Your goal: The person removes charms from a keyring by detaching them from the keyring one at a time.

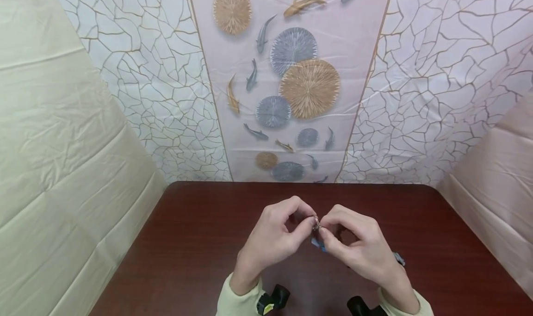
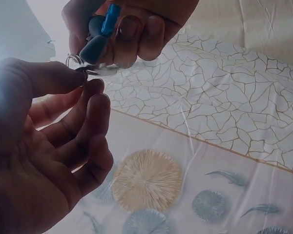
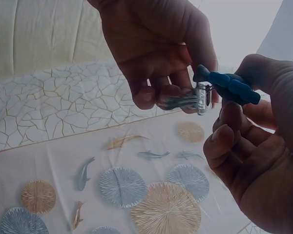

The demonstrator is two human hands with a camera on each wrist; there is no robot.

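Observation:
Between the fingertips of both hands is a small metal key ring [image 1: 317, 222] with a blue and dark grey charm [image 3: 234, 87] hanging from it. My left hand [image 1: 276, 230] pinches the ring between thumb and forefinger, its other fingers loosely curled. From the right, my right hand [image 1: 362, 242] pinches at the same ring with thumb and forefinger. In the left wrist view, the ring's wire loop [image 2: 74, 60] stands up beside the left thumb. A shiny metal part [image 3: 203, 99] shows by the left fingers in the right wrist view. The exact grip points are partly hidden.
Both hands are above a dark red-brown table [image 1: 187, 242]. A small grey-blue thing [image 1: 398, 259] is partly hidden behind the right wrist. Behind the table hangs a patterned cloth [image 1: 250, 98]; pale fabric stands at the left [image 1: 83, 168] and right [image 1: 495, 182].

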